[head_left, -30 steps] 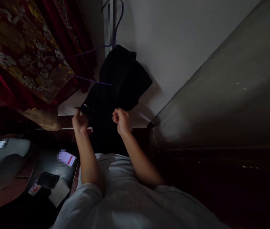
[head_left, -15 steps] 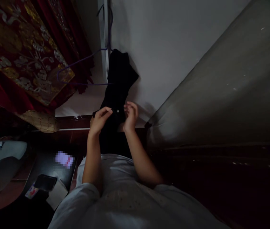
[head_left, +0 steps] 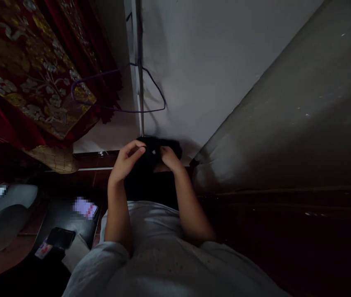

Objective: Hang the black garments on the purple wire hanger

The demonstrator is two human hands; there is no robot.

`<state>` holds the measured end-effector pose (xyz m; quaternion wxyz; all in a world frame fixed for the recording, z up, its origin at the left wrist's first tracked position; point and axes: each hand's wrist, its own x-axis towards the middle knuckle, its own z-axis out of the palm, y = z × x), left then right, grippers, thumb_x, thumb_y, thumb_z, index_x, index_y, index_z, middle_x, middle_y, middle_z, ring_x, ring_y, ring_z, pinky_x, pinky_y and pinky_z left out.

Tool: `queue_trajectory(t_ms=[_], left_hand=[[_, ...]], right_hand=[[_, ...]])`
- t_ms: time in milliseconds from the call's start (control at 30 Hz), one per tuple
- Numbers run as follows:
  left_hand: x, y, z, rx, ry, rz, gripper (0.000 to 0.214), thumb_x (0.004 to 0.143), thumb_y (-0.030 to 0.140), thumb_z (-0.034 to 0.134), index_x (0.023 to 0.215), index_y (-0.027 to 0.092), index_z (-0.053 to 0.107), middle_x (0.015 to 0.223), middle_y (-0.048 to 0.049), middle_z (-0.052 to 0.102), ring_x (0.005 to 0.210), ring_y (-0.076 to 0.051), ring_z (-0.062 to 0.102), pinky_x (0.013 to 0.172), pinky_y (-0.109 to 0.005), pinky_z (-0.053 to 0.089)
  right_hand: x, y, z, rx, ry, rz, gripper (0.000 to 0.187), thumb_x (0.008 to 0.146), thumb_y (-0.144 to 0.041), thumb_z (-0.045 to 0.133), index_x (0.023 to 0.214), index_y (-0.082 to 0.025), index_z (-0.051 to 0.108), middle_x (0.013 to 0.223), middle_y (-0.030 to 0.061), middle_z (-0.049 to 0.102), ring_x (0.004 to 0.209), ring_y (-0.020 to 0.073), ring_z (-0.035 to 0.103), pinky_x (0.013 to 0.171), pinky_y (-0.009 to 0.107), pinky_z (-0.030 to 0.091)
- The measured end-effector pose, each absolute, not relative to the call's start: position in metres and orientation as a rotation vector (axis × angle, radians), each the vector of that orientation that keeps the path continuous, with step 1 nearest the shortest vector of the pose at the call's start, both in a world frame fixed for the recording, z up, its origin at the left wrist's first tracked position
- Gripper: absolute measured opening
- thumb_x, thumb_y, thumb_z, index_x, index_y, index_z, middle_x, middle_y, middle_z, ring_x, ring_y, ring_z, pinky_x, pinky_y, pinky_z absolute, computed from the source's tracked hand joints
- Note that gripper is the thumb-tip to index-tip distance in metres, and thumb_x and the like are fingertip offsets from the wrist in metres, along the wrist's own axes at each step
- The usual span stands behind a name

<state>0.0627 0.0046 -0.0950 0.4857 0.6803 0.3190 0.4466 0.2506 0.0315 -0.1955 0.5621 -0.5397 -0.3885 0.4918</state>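
Black cloth (head_left: 155, 142) is now off the purple hanger (head_left: 153, 110).
It bunches lower, between left hand (head_left: 128, 160) and right hand (head_left: 171, 159), whose fingers now seem, dimly, to grip it.

- Black garment (head_left: 150, 160): dark, soft cloth with one small white mark (head_left: 153, 152) near the middle of the part that shows.
- State: gathered into a bunch, with its folds hard to make out in the dim light; which kind of garment it is cannot be told.
- Pose: raised in front of the person's body, between the left hand (head_left: 130, 157) and the right hand (head_left: 169, 157). The left thumb and fingers pinch one side; the right fingers curl in at the other, their tips hidden.
- Extent: some cloth shows past the right hand; the lower edge blends into darkness.
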Motion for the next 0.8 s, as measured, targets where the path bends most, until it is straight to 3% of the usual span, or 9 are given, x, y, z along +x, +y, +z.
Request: queue_trajectory(t_ms=[167, 267, 367, 433, 500, 600, 700, 800], left_hand=[[0.082, 0.004, -0.091, 1.717, 0.82, 1.304, 0.013, 0.096, 0.033, 0.068, 0.1, 0.022, 0.074, 0.097, -0.0041, 0.071, 0.088, -0.018, 0.065, 0.084, -0.03, 0.053], [0.084, 0.009, -0.073, 1.921, 0.959, 1.434, 0.011, 0.095, 0.029, 0.07, 0.101, 0.024, 0.077, 0.097, -0.0046, 0.069, 0.094, -0.02, 0.064, 0.09, -0.032, 0.052], [0.075, 0.019, -0.045, 2.076, 0.987, 1.394, 0.019, 0.096, 0.037, 0.069, 0.108, 0.023, 0.076, 0.106, -0.0057, 0.07, 0.105, -0.022, 0.063, 0.097, -0.035, 0.051], [0.067, 0.024, -0.031, 2.097, 0.821, 1.152, 0.034, 0.102, 0.05, 0.057, 0.11, 0.022, 0.075, 0.108, -0.0065, 0.071, 0.109, -0.023, 0.064, 0.1, -0.036, 0.051], [0.059, 0.027, -0.027, 2.05, 0.635, 0.89, 0.056, 0.103, 0.066, 0.042, 0.101, 0.021, 0.076, 0.097, -0.0068, 0.072, 0.1, -0.024, 0.068, 0.094, -0.035, 0.053], [0.045, 0.028, -0.039, 2.058, 0.557, 0.598, 0.077, 0.095, 0.082, 0.034, 0.079, 0.018, 0.074, 0.07, -0.0047, 0.064, 0.069, -0.02, 0.063, 0.066, -0.029, 0.052], [0.024, 0.029, -0.053, 2.13, 0.637, 0.399, 0.074, 0.094, 0.081, 0.04, 0.065, 0.018, 0.065, 0.059, -0.0024, 0.056, 0.054, -0.015, 0.052, 0.05, -0.026, 0.04], [0.0, 0.031, -0.054, 2.24, 0.759, 0.385, 0.052, 0.091, 0.067, 0.063, 0.07, 0.02, 0.068, 0.064, -0.0026, 0.06, 0.064, -0.02, 0.059, 0.062, -0.027, 0.047]], right_hand=[[0.234, 0.016, -0.148, -0.939, -0.963, 1.333, 0.038, 0.095, -0.05, 0.048, 0.088, -0.02, 0.071, 0.087, 0.0017, 0.072, 0.087, 0.0174, 0.065, 0.076, 0.027, 0.052], [0.222, 0.003, -0.113, -0.748, -1.002, 1.44, 0.045, 0.094, -0.062, 0.049, 0.101, -0.023, 0.071, 0.096, 0.0033, 0.073, 0.098, 0.0192, 0.068, 0.083, 0.03, 0.056], [0.225, -0.01, -0.079, -0.712, -1.249, 1.562, 0.051, 0.087, -0.069, 0.062, 0.104, -0.021, 0.071, 0.095, 0.0052, 0.073, 0.094, 0.0211, 0.07, 0.081, 0.033, 0.059], [0.234, -0.018, -0.059, -0.741, -1.491, 1.565, 0.045, 0.076, -0.056, 0.08, 0.102, -0.02, 0.072, 0.094, 0.0043, 0.073, 0.088, 0.0205, 0.07, 0.078, 0.032, 0.059], [0.246, -0.024, -0.041, -0.758, -1.723, 1.474, 0.038, 0.066, -0.04, 0.089, 0.094, -0.019, 0.072, 0.088, 0.0018, 0.072, 0.081, 0.018, 0.069, 0.074, 0.029, 0.058], [0.264, -0.031, -0.021, -0.773, -2.003, 1.381, 0.016, 0.071, -0.029, 0.083, 0.077, -0.019, 0.071, 0.071, -0.0004, 0.066, 0.064, 0.014, 0.061, 0.059, 0.024, 0.052], [0.275, -0.037, -0.004, -0.89, -1.947, 1.065, 0.009, 0.074, -0.015, 0.072, 0.067, -0.02, 0.069, 0.062, -0.0007, 0.06, 0.057, 0.0129, 0.054, 0.05, 0.024, 0.044], [0.281, -0.036, 0.01, -0.937, -1.611, 0.506, 0.021, 0.071, -0.003, 0.063, 0.062, -0.021, 0.067, 0.059, -0.0014, 0.054, 0.058, 0.0119, 0.049, 0.053, 0.025, 0.041]])
